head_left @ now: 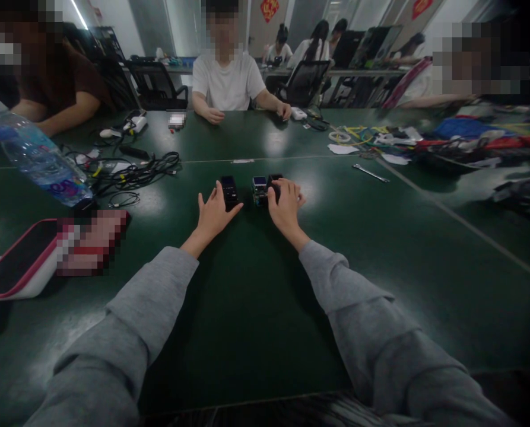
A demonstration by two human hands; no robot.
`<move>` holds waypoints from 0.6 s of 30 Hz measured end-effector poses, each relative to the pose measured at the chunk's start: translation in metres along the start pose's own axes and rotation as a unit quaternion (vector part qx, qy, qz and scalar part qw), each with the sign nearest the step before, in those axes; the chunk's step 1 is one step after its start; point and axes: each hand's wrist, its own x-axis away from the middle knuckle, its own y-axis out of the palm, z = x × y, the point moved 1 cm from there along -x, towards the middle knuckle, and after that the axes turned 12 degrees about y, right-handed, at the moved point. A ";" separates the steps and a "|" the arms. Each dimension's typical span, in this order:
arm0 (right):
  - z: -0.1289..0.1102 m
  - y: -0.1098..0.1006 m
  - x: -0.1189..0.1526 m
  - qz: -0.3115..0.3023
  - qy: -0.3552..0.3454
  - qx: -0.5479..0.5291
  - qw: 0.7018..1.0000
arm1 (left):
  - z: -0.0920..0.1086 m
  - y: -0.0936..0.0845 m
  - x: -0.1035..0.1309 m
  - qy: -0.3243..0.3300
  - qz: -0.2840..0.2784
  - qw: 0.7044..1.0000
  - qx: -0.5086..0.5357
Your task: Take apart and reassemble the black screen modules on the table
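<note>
My left hand (213, 212) has its fingers spread at the left side and near end of a black handheld device (229, 188), which lies on the green table. The thumb stretches across in front of that device, and the fingers do not wrap it. Just to the right sits a small electronic module (259, 185) with a little screen and bare circuit parts. Beside this module, my right hand (285, 204) curls its fingers over a small black box (274, 180), partly covering it. Whether the box and the module are joined, I cannot tell.
A water bottle (44, 157) leans at left near tangled black cables (149, 169). A red-rimmed device (22, 258) lies closer. A wrench (370, 172) and piled cables (358, 135) are at right. A person in a white shirt (229, 80) sits opposite, with others around.
</note>
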 end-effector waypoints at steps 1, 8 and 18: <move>0.000 -0.001 0.000 -0.003 -0.001 0.000 1.000 | 0.001 0.000 0.001 0.005 0.004 1.000 -0.005; -0.001 -0.002 0.001 -0.008 0.004 -0.006 1.000 | 0.010 -0.002 0.002 0.031 0.010 0.999 -0.042; -0.003 -0.003 0.001 0.000 0.000 -0.015 1.000 | 0.018 -0.009 0.003 0.043 0.035 0.996 -0.063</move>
